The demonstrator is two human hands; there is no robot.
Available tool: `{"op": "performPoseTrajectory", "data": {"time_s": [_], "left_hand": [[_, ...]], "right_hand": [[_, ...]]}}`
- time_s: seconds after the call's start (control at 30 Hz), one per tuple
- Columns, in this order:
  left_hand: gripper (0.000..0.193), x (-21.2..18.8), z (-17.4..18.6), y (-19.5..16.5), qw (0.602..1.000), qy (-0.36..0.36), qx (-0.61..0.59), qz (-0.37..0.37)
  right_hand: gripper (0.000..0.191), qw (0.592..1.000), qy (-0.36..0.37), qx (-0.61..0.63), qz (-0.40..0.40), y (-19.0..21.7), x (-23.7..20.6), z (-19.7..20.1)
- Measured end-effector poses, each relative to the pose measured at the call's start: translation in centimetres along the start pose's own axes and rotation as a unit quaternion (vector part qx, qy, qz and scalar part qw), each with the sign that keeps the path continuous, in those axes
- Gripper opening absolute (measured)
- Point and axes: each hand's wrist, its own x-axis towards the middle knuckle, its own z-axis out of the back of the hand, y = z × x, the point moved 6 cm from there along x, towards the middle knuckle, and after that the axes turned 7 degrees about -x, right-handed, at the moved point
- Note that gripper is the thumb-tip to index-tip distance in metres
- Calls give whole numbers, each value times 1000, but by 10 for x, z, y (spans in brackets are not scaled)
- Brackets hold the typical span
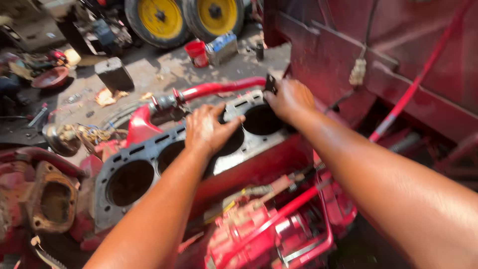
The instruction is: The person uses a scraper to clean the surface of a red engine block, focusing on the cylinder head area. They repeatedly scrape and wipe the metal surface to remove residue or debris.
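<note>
While gasket (149, 149) pressed flat on engine block (259, 164) by left hand (208, 130), far end pinched by right hand (288, 98): misalignment over bores, creasing risked if slid unevenly

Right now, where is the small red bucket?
In the head view, the small red bucket stands on the ground at the top centre, below the two yellow wheels and directly left of a grey box, far beyond both hands.

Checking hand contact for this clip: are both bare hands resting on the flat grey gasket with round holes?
Yes, the left hand presses its middle and the right hand grips the far end of the grey gasket.
</note>
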Motion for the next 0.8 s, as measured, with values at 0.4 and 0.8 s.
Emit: {"op": "performPoseTrajectory", "data": {"time_s": [0.4,0.8], "left_hand": [[80,7,-14,1,999,-21,29,-8],[78,-1,-9,-5,999,14,14,40]], "right_hand": [[28,999,29,-6,13,-5,-18,17],[38,999,27,30,20,11,-33,28]]}}
